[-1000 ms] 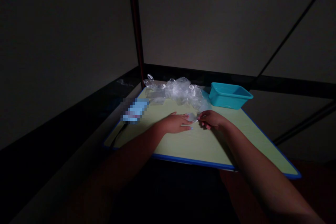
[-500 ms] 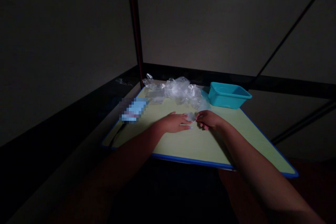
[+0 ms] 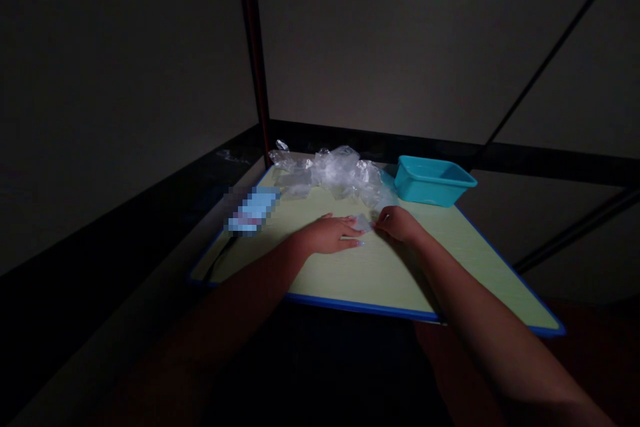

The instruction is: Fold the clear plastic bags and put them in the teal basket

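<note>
On the pale yellow table (image 3: 320,277) lies a small translucent plastic piece (image 3: 364,223), likely a little bag or sheet. My left hand (image 3: 333,235) rests flat with its fingers spread, the fingertips pressing on the left part of that piece. At its right edge, my right hand (image 3: 395,223) is closed in a pinch, thumb and forefinger on the edge. The fingers of the right hand are partly hidden behind the hand itself. Beyond both hands lies a heap of crumpled clear plastic bags (image 3: 337,170).
A turquoise plastic basin (image 3: 434,181) stands at the table's back right corner. A pixelated light-blue flat object (image 3: 254,209) lies by the left edge, with a dark strap near it. Walls close in behind and to the left. The table has a blue rim.
My right hand has turned and its lower fingers are curled out of sight. More of the plastic piece shows flat between the hands. My left hand stays on it.
</note>
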Action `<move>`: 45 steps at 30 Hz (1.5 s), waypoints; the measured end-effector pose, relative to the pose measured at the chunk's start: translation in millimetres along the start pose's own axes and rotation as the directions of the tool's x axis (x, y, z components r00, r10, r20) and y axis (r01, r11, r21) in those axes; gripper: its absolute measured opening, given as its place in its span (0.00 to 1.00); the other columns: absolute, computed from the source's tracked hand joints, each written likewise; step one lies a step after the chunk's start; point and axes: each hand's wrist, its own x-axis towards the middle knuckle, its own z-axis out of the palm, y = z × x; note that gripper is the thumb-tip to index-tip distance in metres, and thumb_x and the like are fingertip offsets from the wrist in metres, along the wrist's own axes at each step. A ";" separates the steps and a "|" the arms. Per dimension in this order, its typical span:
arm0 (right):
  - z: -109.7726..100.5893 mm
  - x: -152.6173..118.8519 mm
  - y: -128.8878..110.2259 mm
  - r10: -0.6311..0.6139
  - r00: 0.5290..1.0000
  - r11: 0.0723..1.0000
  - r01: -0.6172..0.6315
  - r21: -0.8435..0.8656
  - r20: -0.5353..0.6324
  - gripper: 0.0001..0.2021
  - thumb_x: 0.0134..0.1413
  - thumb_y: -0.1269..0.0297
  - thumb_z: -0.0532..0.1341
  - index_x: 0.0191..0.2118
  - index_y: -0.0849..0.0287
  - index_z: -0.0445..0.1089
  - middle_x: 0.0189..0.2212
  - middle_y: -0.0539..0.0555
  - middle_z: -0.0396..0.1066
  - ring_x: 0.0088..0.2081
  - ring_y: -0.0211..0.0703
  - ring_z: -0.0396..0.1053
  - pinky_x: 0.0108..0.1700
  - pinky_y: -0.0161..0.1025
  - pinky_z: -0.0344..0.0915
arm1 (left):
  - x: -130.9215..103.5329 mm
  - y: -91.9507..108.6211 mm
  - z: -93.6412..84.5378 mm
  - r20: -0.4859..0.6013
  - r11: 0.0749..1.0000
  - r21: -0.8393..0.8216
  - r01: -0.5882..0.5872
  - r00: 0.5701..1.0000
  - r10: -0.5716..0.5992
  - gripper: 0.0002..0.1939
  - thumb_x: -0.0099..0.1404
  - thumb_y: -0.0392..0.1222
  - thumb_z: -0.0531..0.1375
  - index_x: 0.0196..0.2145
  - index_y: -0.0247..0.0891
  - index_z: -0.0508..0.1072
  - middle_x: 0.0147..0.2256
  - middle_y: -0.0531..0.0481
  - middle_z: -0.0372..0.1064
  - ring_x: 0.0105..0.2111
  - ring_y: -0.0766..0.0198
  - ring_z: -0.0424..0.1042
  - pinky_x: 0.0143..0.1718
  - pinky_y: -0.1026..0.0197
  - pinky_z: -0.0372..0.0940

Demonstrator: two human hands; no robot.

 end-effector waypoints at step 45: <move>21.6 14.3 -1.4 -0.449 0.879 0.884 0.412 -0.219 -0.158 0.08 0.51 0.63 0.59 0.37 0.58 0.70 0.44 0.58 0.65 0.51 0.53 0.55 0.47 0.48 0.51 | 18.7 -6.1 -9.5 -0.180 0.281 -0.958 0.056 0.644 -0.743 0.26 0.65 0.59 0.43 0.34 0.37 0.71 0.43 0.43 0.68 0.36 0.61 0.68 0.37 0.61 0.61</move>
